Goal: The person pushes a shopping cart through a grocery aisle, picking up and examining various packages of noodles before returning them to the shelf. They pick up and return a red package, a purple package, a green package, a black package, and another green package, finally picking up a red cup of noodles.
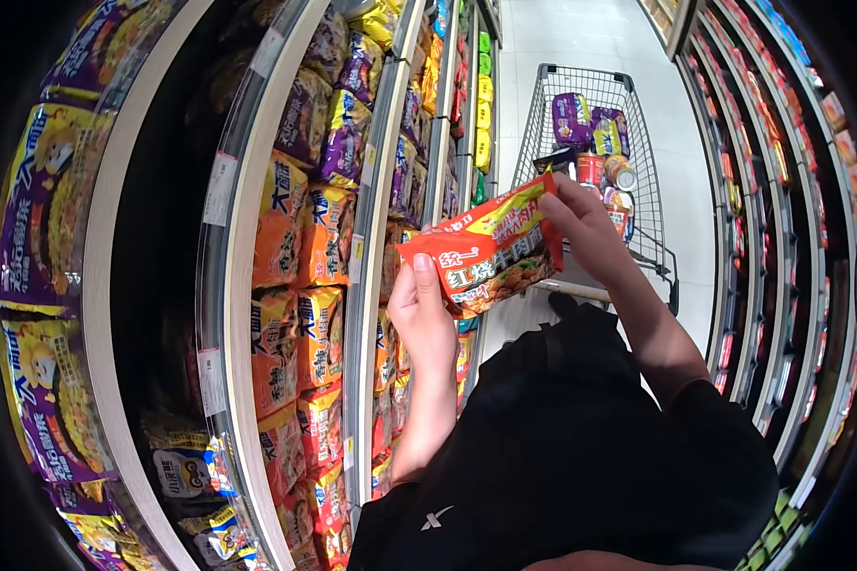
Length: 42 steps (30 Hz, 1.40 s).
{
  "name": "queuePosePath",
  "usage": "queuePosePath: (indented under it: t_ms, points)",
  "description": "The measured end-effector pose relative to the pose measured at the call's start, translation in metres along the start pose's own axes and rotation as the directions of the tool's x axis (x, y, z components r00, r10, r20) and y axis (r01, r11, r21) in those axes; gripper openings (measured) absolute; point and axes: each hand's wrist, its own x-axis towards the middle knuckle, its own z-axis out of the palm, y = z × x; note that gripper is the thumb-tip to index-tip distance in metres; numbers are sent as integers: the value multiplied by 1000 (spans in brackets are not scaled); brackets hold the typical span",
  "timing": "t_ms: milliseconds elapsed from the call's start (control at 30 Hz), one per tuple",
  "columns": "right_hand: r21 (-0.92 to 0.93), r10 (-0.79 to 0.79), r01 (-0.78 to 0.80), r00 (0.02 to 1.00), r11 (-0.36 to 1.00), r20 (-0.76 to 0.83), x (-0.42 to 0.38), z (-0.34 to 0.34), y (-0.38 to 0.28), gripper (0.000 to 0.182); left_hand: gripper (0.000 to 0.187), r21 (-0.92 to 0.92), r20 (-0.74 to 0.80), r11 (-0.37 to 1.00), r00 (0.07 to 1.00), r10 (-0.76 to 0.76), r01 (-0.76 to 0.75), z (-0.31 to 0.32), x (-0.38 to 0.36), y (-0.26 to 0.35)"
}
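Observation:
Both my hands hold a red and yellow packet of instant noodles (500, 249) in front of my body, its printed face turned up towards me. My left hand (421, 309) grips the near left corner, thumb on top of the wrapper. At the upper right end, my right hand (586, 228) pinches the packet's edge. The packet is slightly tilted, its right end higher in view. Beyond it stands a wire shopping cart (652, 143) with purple noodle packs (571, 119) and several tubs (621, 173) inside.
Shelves on the left carry orange noodle packets (326, 233), purple packets (348, 138) and large purple-yellow packs (52, 190). Price labels (221, 190) line the shelf edges. More stocked shelves (762, 124) run along the right. A pale tiled floor (581, 29) lies between them.

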Motion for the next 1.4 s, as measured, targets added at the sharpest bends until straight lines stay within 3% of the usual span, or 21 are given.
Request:
queuePosePath:
  t_ms: [67, 100, 133, 200, 333, 400, 433, 500, 667, 733, 800, 900, 933, 1000, 1200, 1300, 1400]
  points:
    - [71, 305, -309, 951, 948, 57, -2, -19, 1, 27, 52, 61, 11, 998, 1000, 27, -28, 5, -3, -4]
    - [59, 240, -237, 970, 970, -39, 0, -14, 0, 30, 50, 52, 49, 998, 999, 17, -20, 2, -2, -4]
    - [64, 240, -237, 970, 969, -40, 1, -14, 4, 30, 50, 56, 50, 998, 999, 17, -20, 4, -3, -5]
    - [-61, 37, -46, 989, 997, -141, 2, -16, 15, 31, 49, 67, 79, 997, 996, 28, -33, 9, -3, -5]
    - [-1, 25, -25, 988, 1000, -153, 3, -16, 21, 31, 44, 26, 23, 1000, 1000, 5, -6, 11, -3, -16]
    - [-72, 10, -20, 990, 997, -140, 5, -15, 20, 30, 42, -33, -36, 998, 998, -46, 45, 12, -2, -18]
    - [-70, 12, -21, 991, 997, -130, 5, -20, 20, 30, 42, -32, -46, 999, 998, -42, 41, 12, -1, -16]
    - [-164, 82, -65, 992, 984, 101, 8, -29, 19, 29, 42, -163, -104, 983, 990, -96, 78, 10, 2, -9]
    - [-169, 305, -269, 922, 948, 239, 1, -18, 29, 33, 42, -133, -150, 989, 985, -86, 66, -2, 2, -14]
    - [-61, 217, -210, 961, 976, 169, 3, -11, 28, 35, 43, -99, -127, 992, 988, -88, 76, -4, -4, -16]
    - [-26, 255, -255, 944, 966, 211, 8, -10, 30, 38, 41, -110, -156, 990, 982, -104, 87, -12, -14, -20]
    - [11, 216, -221, 962, 975, 164, 15, -5, 43, 38, 34, 153, -250, 972, 959, -134, 176, -18, -28, -21]
    - [8, 223, -228, 956, 974, 192, 16, -1, 43, 38, 33, 177, -221, 979, 973, -63, 103, -22, -32, -23]
    - [91, 215, -237, 956, 967, 197, 21, 9, 44, 39, 28, 38, -213, 987, 966, -144, 156, -24, -41, -19]
    - [41, 196, -222, 921, 974, 337, 34, 40, 56, 33, 17, 20, -330, 998, 943, -50, 60, -47, -69, -16]
    - [-135, 123, -85, 944, 987, 308, 38, 59, 56, 27, 13, 88, -459, 993, 888, -24, 73, -54, -83, -9]
    - [158, 42, -129, 885, 979, 463, 41, 82, 57, 35, 11, 65, -535, 998, 844, 44, -11, -55, -97, 7]
